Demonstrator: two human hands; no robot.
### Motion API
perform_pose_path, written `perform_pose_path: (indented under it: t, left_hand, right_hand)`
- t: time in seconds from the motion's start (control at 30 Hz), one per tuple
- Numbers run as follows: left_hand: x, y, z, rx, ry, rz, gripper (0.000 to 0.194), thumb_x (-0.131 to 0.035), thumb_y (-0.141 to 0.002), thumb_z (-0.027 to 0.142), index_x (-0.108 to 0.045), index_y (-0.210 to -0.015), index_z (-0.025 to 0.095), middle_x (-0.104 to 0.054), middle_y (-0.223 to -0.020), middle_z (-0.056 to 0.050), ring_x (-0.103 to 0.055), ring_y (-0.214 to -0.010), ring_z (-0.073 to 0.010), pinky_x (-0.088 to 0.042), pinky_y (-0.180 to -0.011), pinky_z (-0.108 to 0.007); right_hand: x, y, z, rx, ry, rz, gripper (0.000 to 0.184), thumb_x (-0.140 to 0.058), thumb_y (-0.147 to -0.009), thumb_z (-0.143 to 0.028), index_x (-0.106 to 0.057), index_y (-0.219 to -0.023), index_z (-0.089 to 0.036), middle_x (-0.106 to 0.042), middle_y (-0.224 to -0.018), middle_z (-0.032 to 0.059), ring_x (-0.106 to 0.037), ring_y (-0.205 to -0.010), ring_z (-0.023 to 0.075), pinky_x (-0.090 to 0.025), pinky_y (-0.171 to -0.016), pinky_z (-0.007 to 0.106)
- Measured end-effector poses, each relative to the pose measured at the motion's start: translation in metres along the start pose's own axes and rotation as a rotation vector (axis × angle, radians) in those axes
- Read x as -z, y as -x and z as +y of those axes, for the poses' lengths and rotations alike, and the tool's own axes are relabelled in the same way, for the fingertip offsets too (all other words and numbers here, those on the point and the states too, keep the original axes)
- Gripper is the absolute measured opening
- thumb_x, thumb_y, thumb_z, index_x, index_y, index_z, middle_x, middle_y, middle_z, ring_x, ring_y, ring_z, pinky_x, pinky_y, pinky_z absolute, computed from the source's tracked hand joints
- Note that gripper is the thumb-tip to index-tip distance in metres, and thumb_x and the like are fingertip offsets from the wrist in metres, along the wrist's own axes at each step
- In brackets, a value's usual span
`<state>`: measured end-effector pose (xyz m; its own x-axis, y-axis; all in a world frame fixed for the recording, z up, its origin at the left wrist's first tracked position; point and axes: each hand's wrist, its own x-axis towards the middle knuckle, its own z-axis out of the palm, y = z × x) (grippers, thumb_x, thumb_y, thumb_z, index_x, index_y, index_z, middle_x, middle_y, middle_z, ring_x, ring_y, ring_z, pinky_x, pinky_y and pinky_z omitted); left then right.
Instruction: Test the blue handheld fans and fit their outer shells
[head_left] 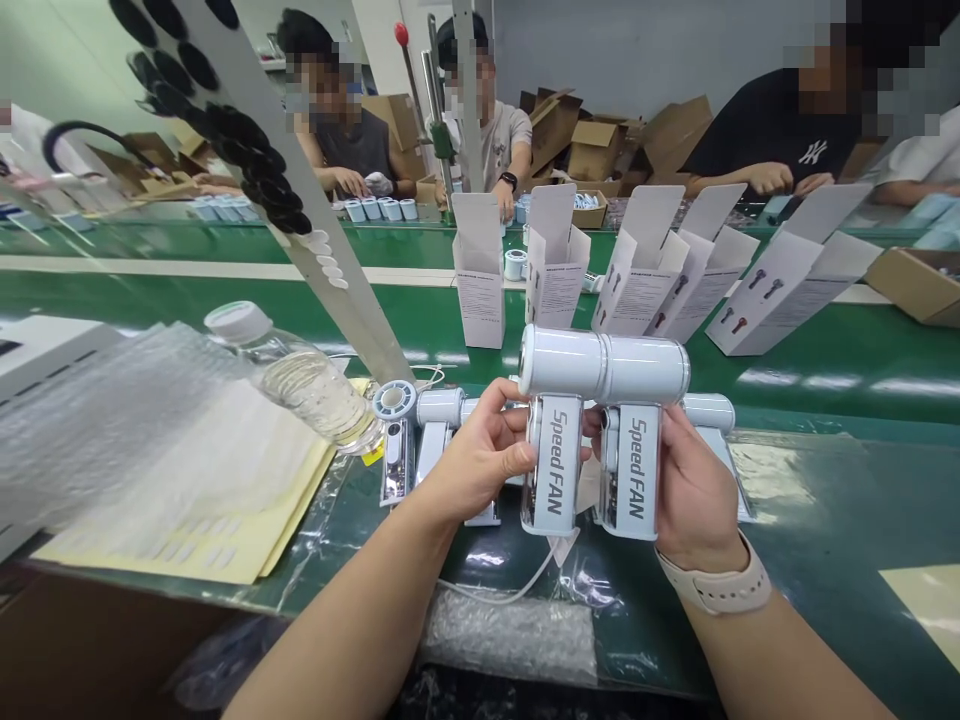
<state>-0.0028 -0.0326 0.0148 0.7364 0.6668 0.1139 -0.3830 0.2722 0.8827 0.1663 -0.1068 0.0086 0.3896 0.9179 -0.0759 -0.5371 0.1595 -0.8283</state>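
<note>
While both grips are raised above the belt, head view reads:

left grip (480,450): closed round the handle of a white Speed FAN handheld fan (553,465), thumb across the front.

right grip (694,480): closed round a second Speed FAN handheld fan (637,480); smartwatch (716,585) on the wrist.

fan pair: upright, side by side, barrel heads touching end to end, printed labels turned to the wearer, apparently so both read at once.

green conveyor surface (825,370): more white fans (439,407) lie just behind the hands.

left side: water bottle (307,390) tilted over bubble wrap (97,430) and yellow paper (187,530).

far side: open white cartons (478,270) stand in a row; co-workers (341,130) sit beyond.
</note>
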Motion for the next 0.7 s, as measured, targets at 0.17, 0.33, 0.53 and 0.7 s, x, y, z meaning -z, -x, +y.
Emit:
perform_pose_path:
  t: [0.17,0.33,0.53,0.7]
  left_hand:
    - [0.002,-0.001,-0.004,0.008,-0.009,0.024,0.06,-0.083,-0.069,0.052,-0.044,-0.106,0.024,-0.076,-0.095,-0.006,-0.076,-0.086,-0.0263,-0.061,-0.068,-0.033]
    - [0.004,-0.004,-0.007,0.045,-0.046,0.085,0.062,-0.082,-0.067,0.058,-0.043,-0.102,0.024,-0.075,-0.089,-0.006,-0.075,-0.077,-0.0238,-0.058,-0.061,-0.029]
    - [0.006,-0.003,-0.006,0.072,-0.072,0.129,0.059,-0.083,-0.069,0.052,-0.043,-0.103,0.023,-0.071,-0.084,-0.003,-0.07,-0.072,-0.0176,-0.052,-0.064,-0.027]
    - [0.005,0.0,-0.002,0.058,-0.197,0.123,0.047,-0.08,-0.076,0.041,-0.049,-0.107,0.023,-0.068,-0.086,-0.002,-0.064,-0.075,-0.015,-0.048,-0.069,-0.026]
  right_hand:
    - [0.0,-0.001,-0.001,-0.067,0.043,0.07,0.024,-0.063,-0.089,-0.04,-0.067,-0.11,-0.03,-0.077,-0.088,0.0016,-0.073,-0.081,0.0222,-0.061,-0.068,0.034]
    - [-0.001,-0.005,-0.004,-0.132,0.119,0.139,0.014,-0.061,-0.087,-0.033,-0.072,-0.094,-0.026,-0.077,-0.085,0.0028,-0.072,-0.075,0.024,-0.06,-0.064,0.035]
    - [0.001,-0.006,-0.002,-0.094,0.068,0.065,0.019,-0.06,-0.086,-0.04,-0.07,-0.093,-0.025,-0.076,-0.089,0.0028,-0.071,-0.08,0.0232,-0.06,-0.066,0.034]
    - [0.012,-0.003,0.002,0.039,0.183,0.0,0.022,-0.069,-0.081,-0.039,-0.068,-0.101,-0.028,-0.073,-0.104,0.0024,-0.067,-0.103,0.0274,-0.057,-0.082,0.04]
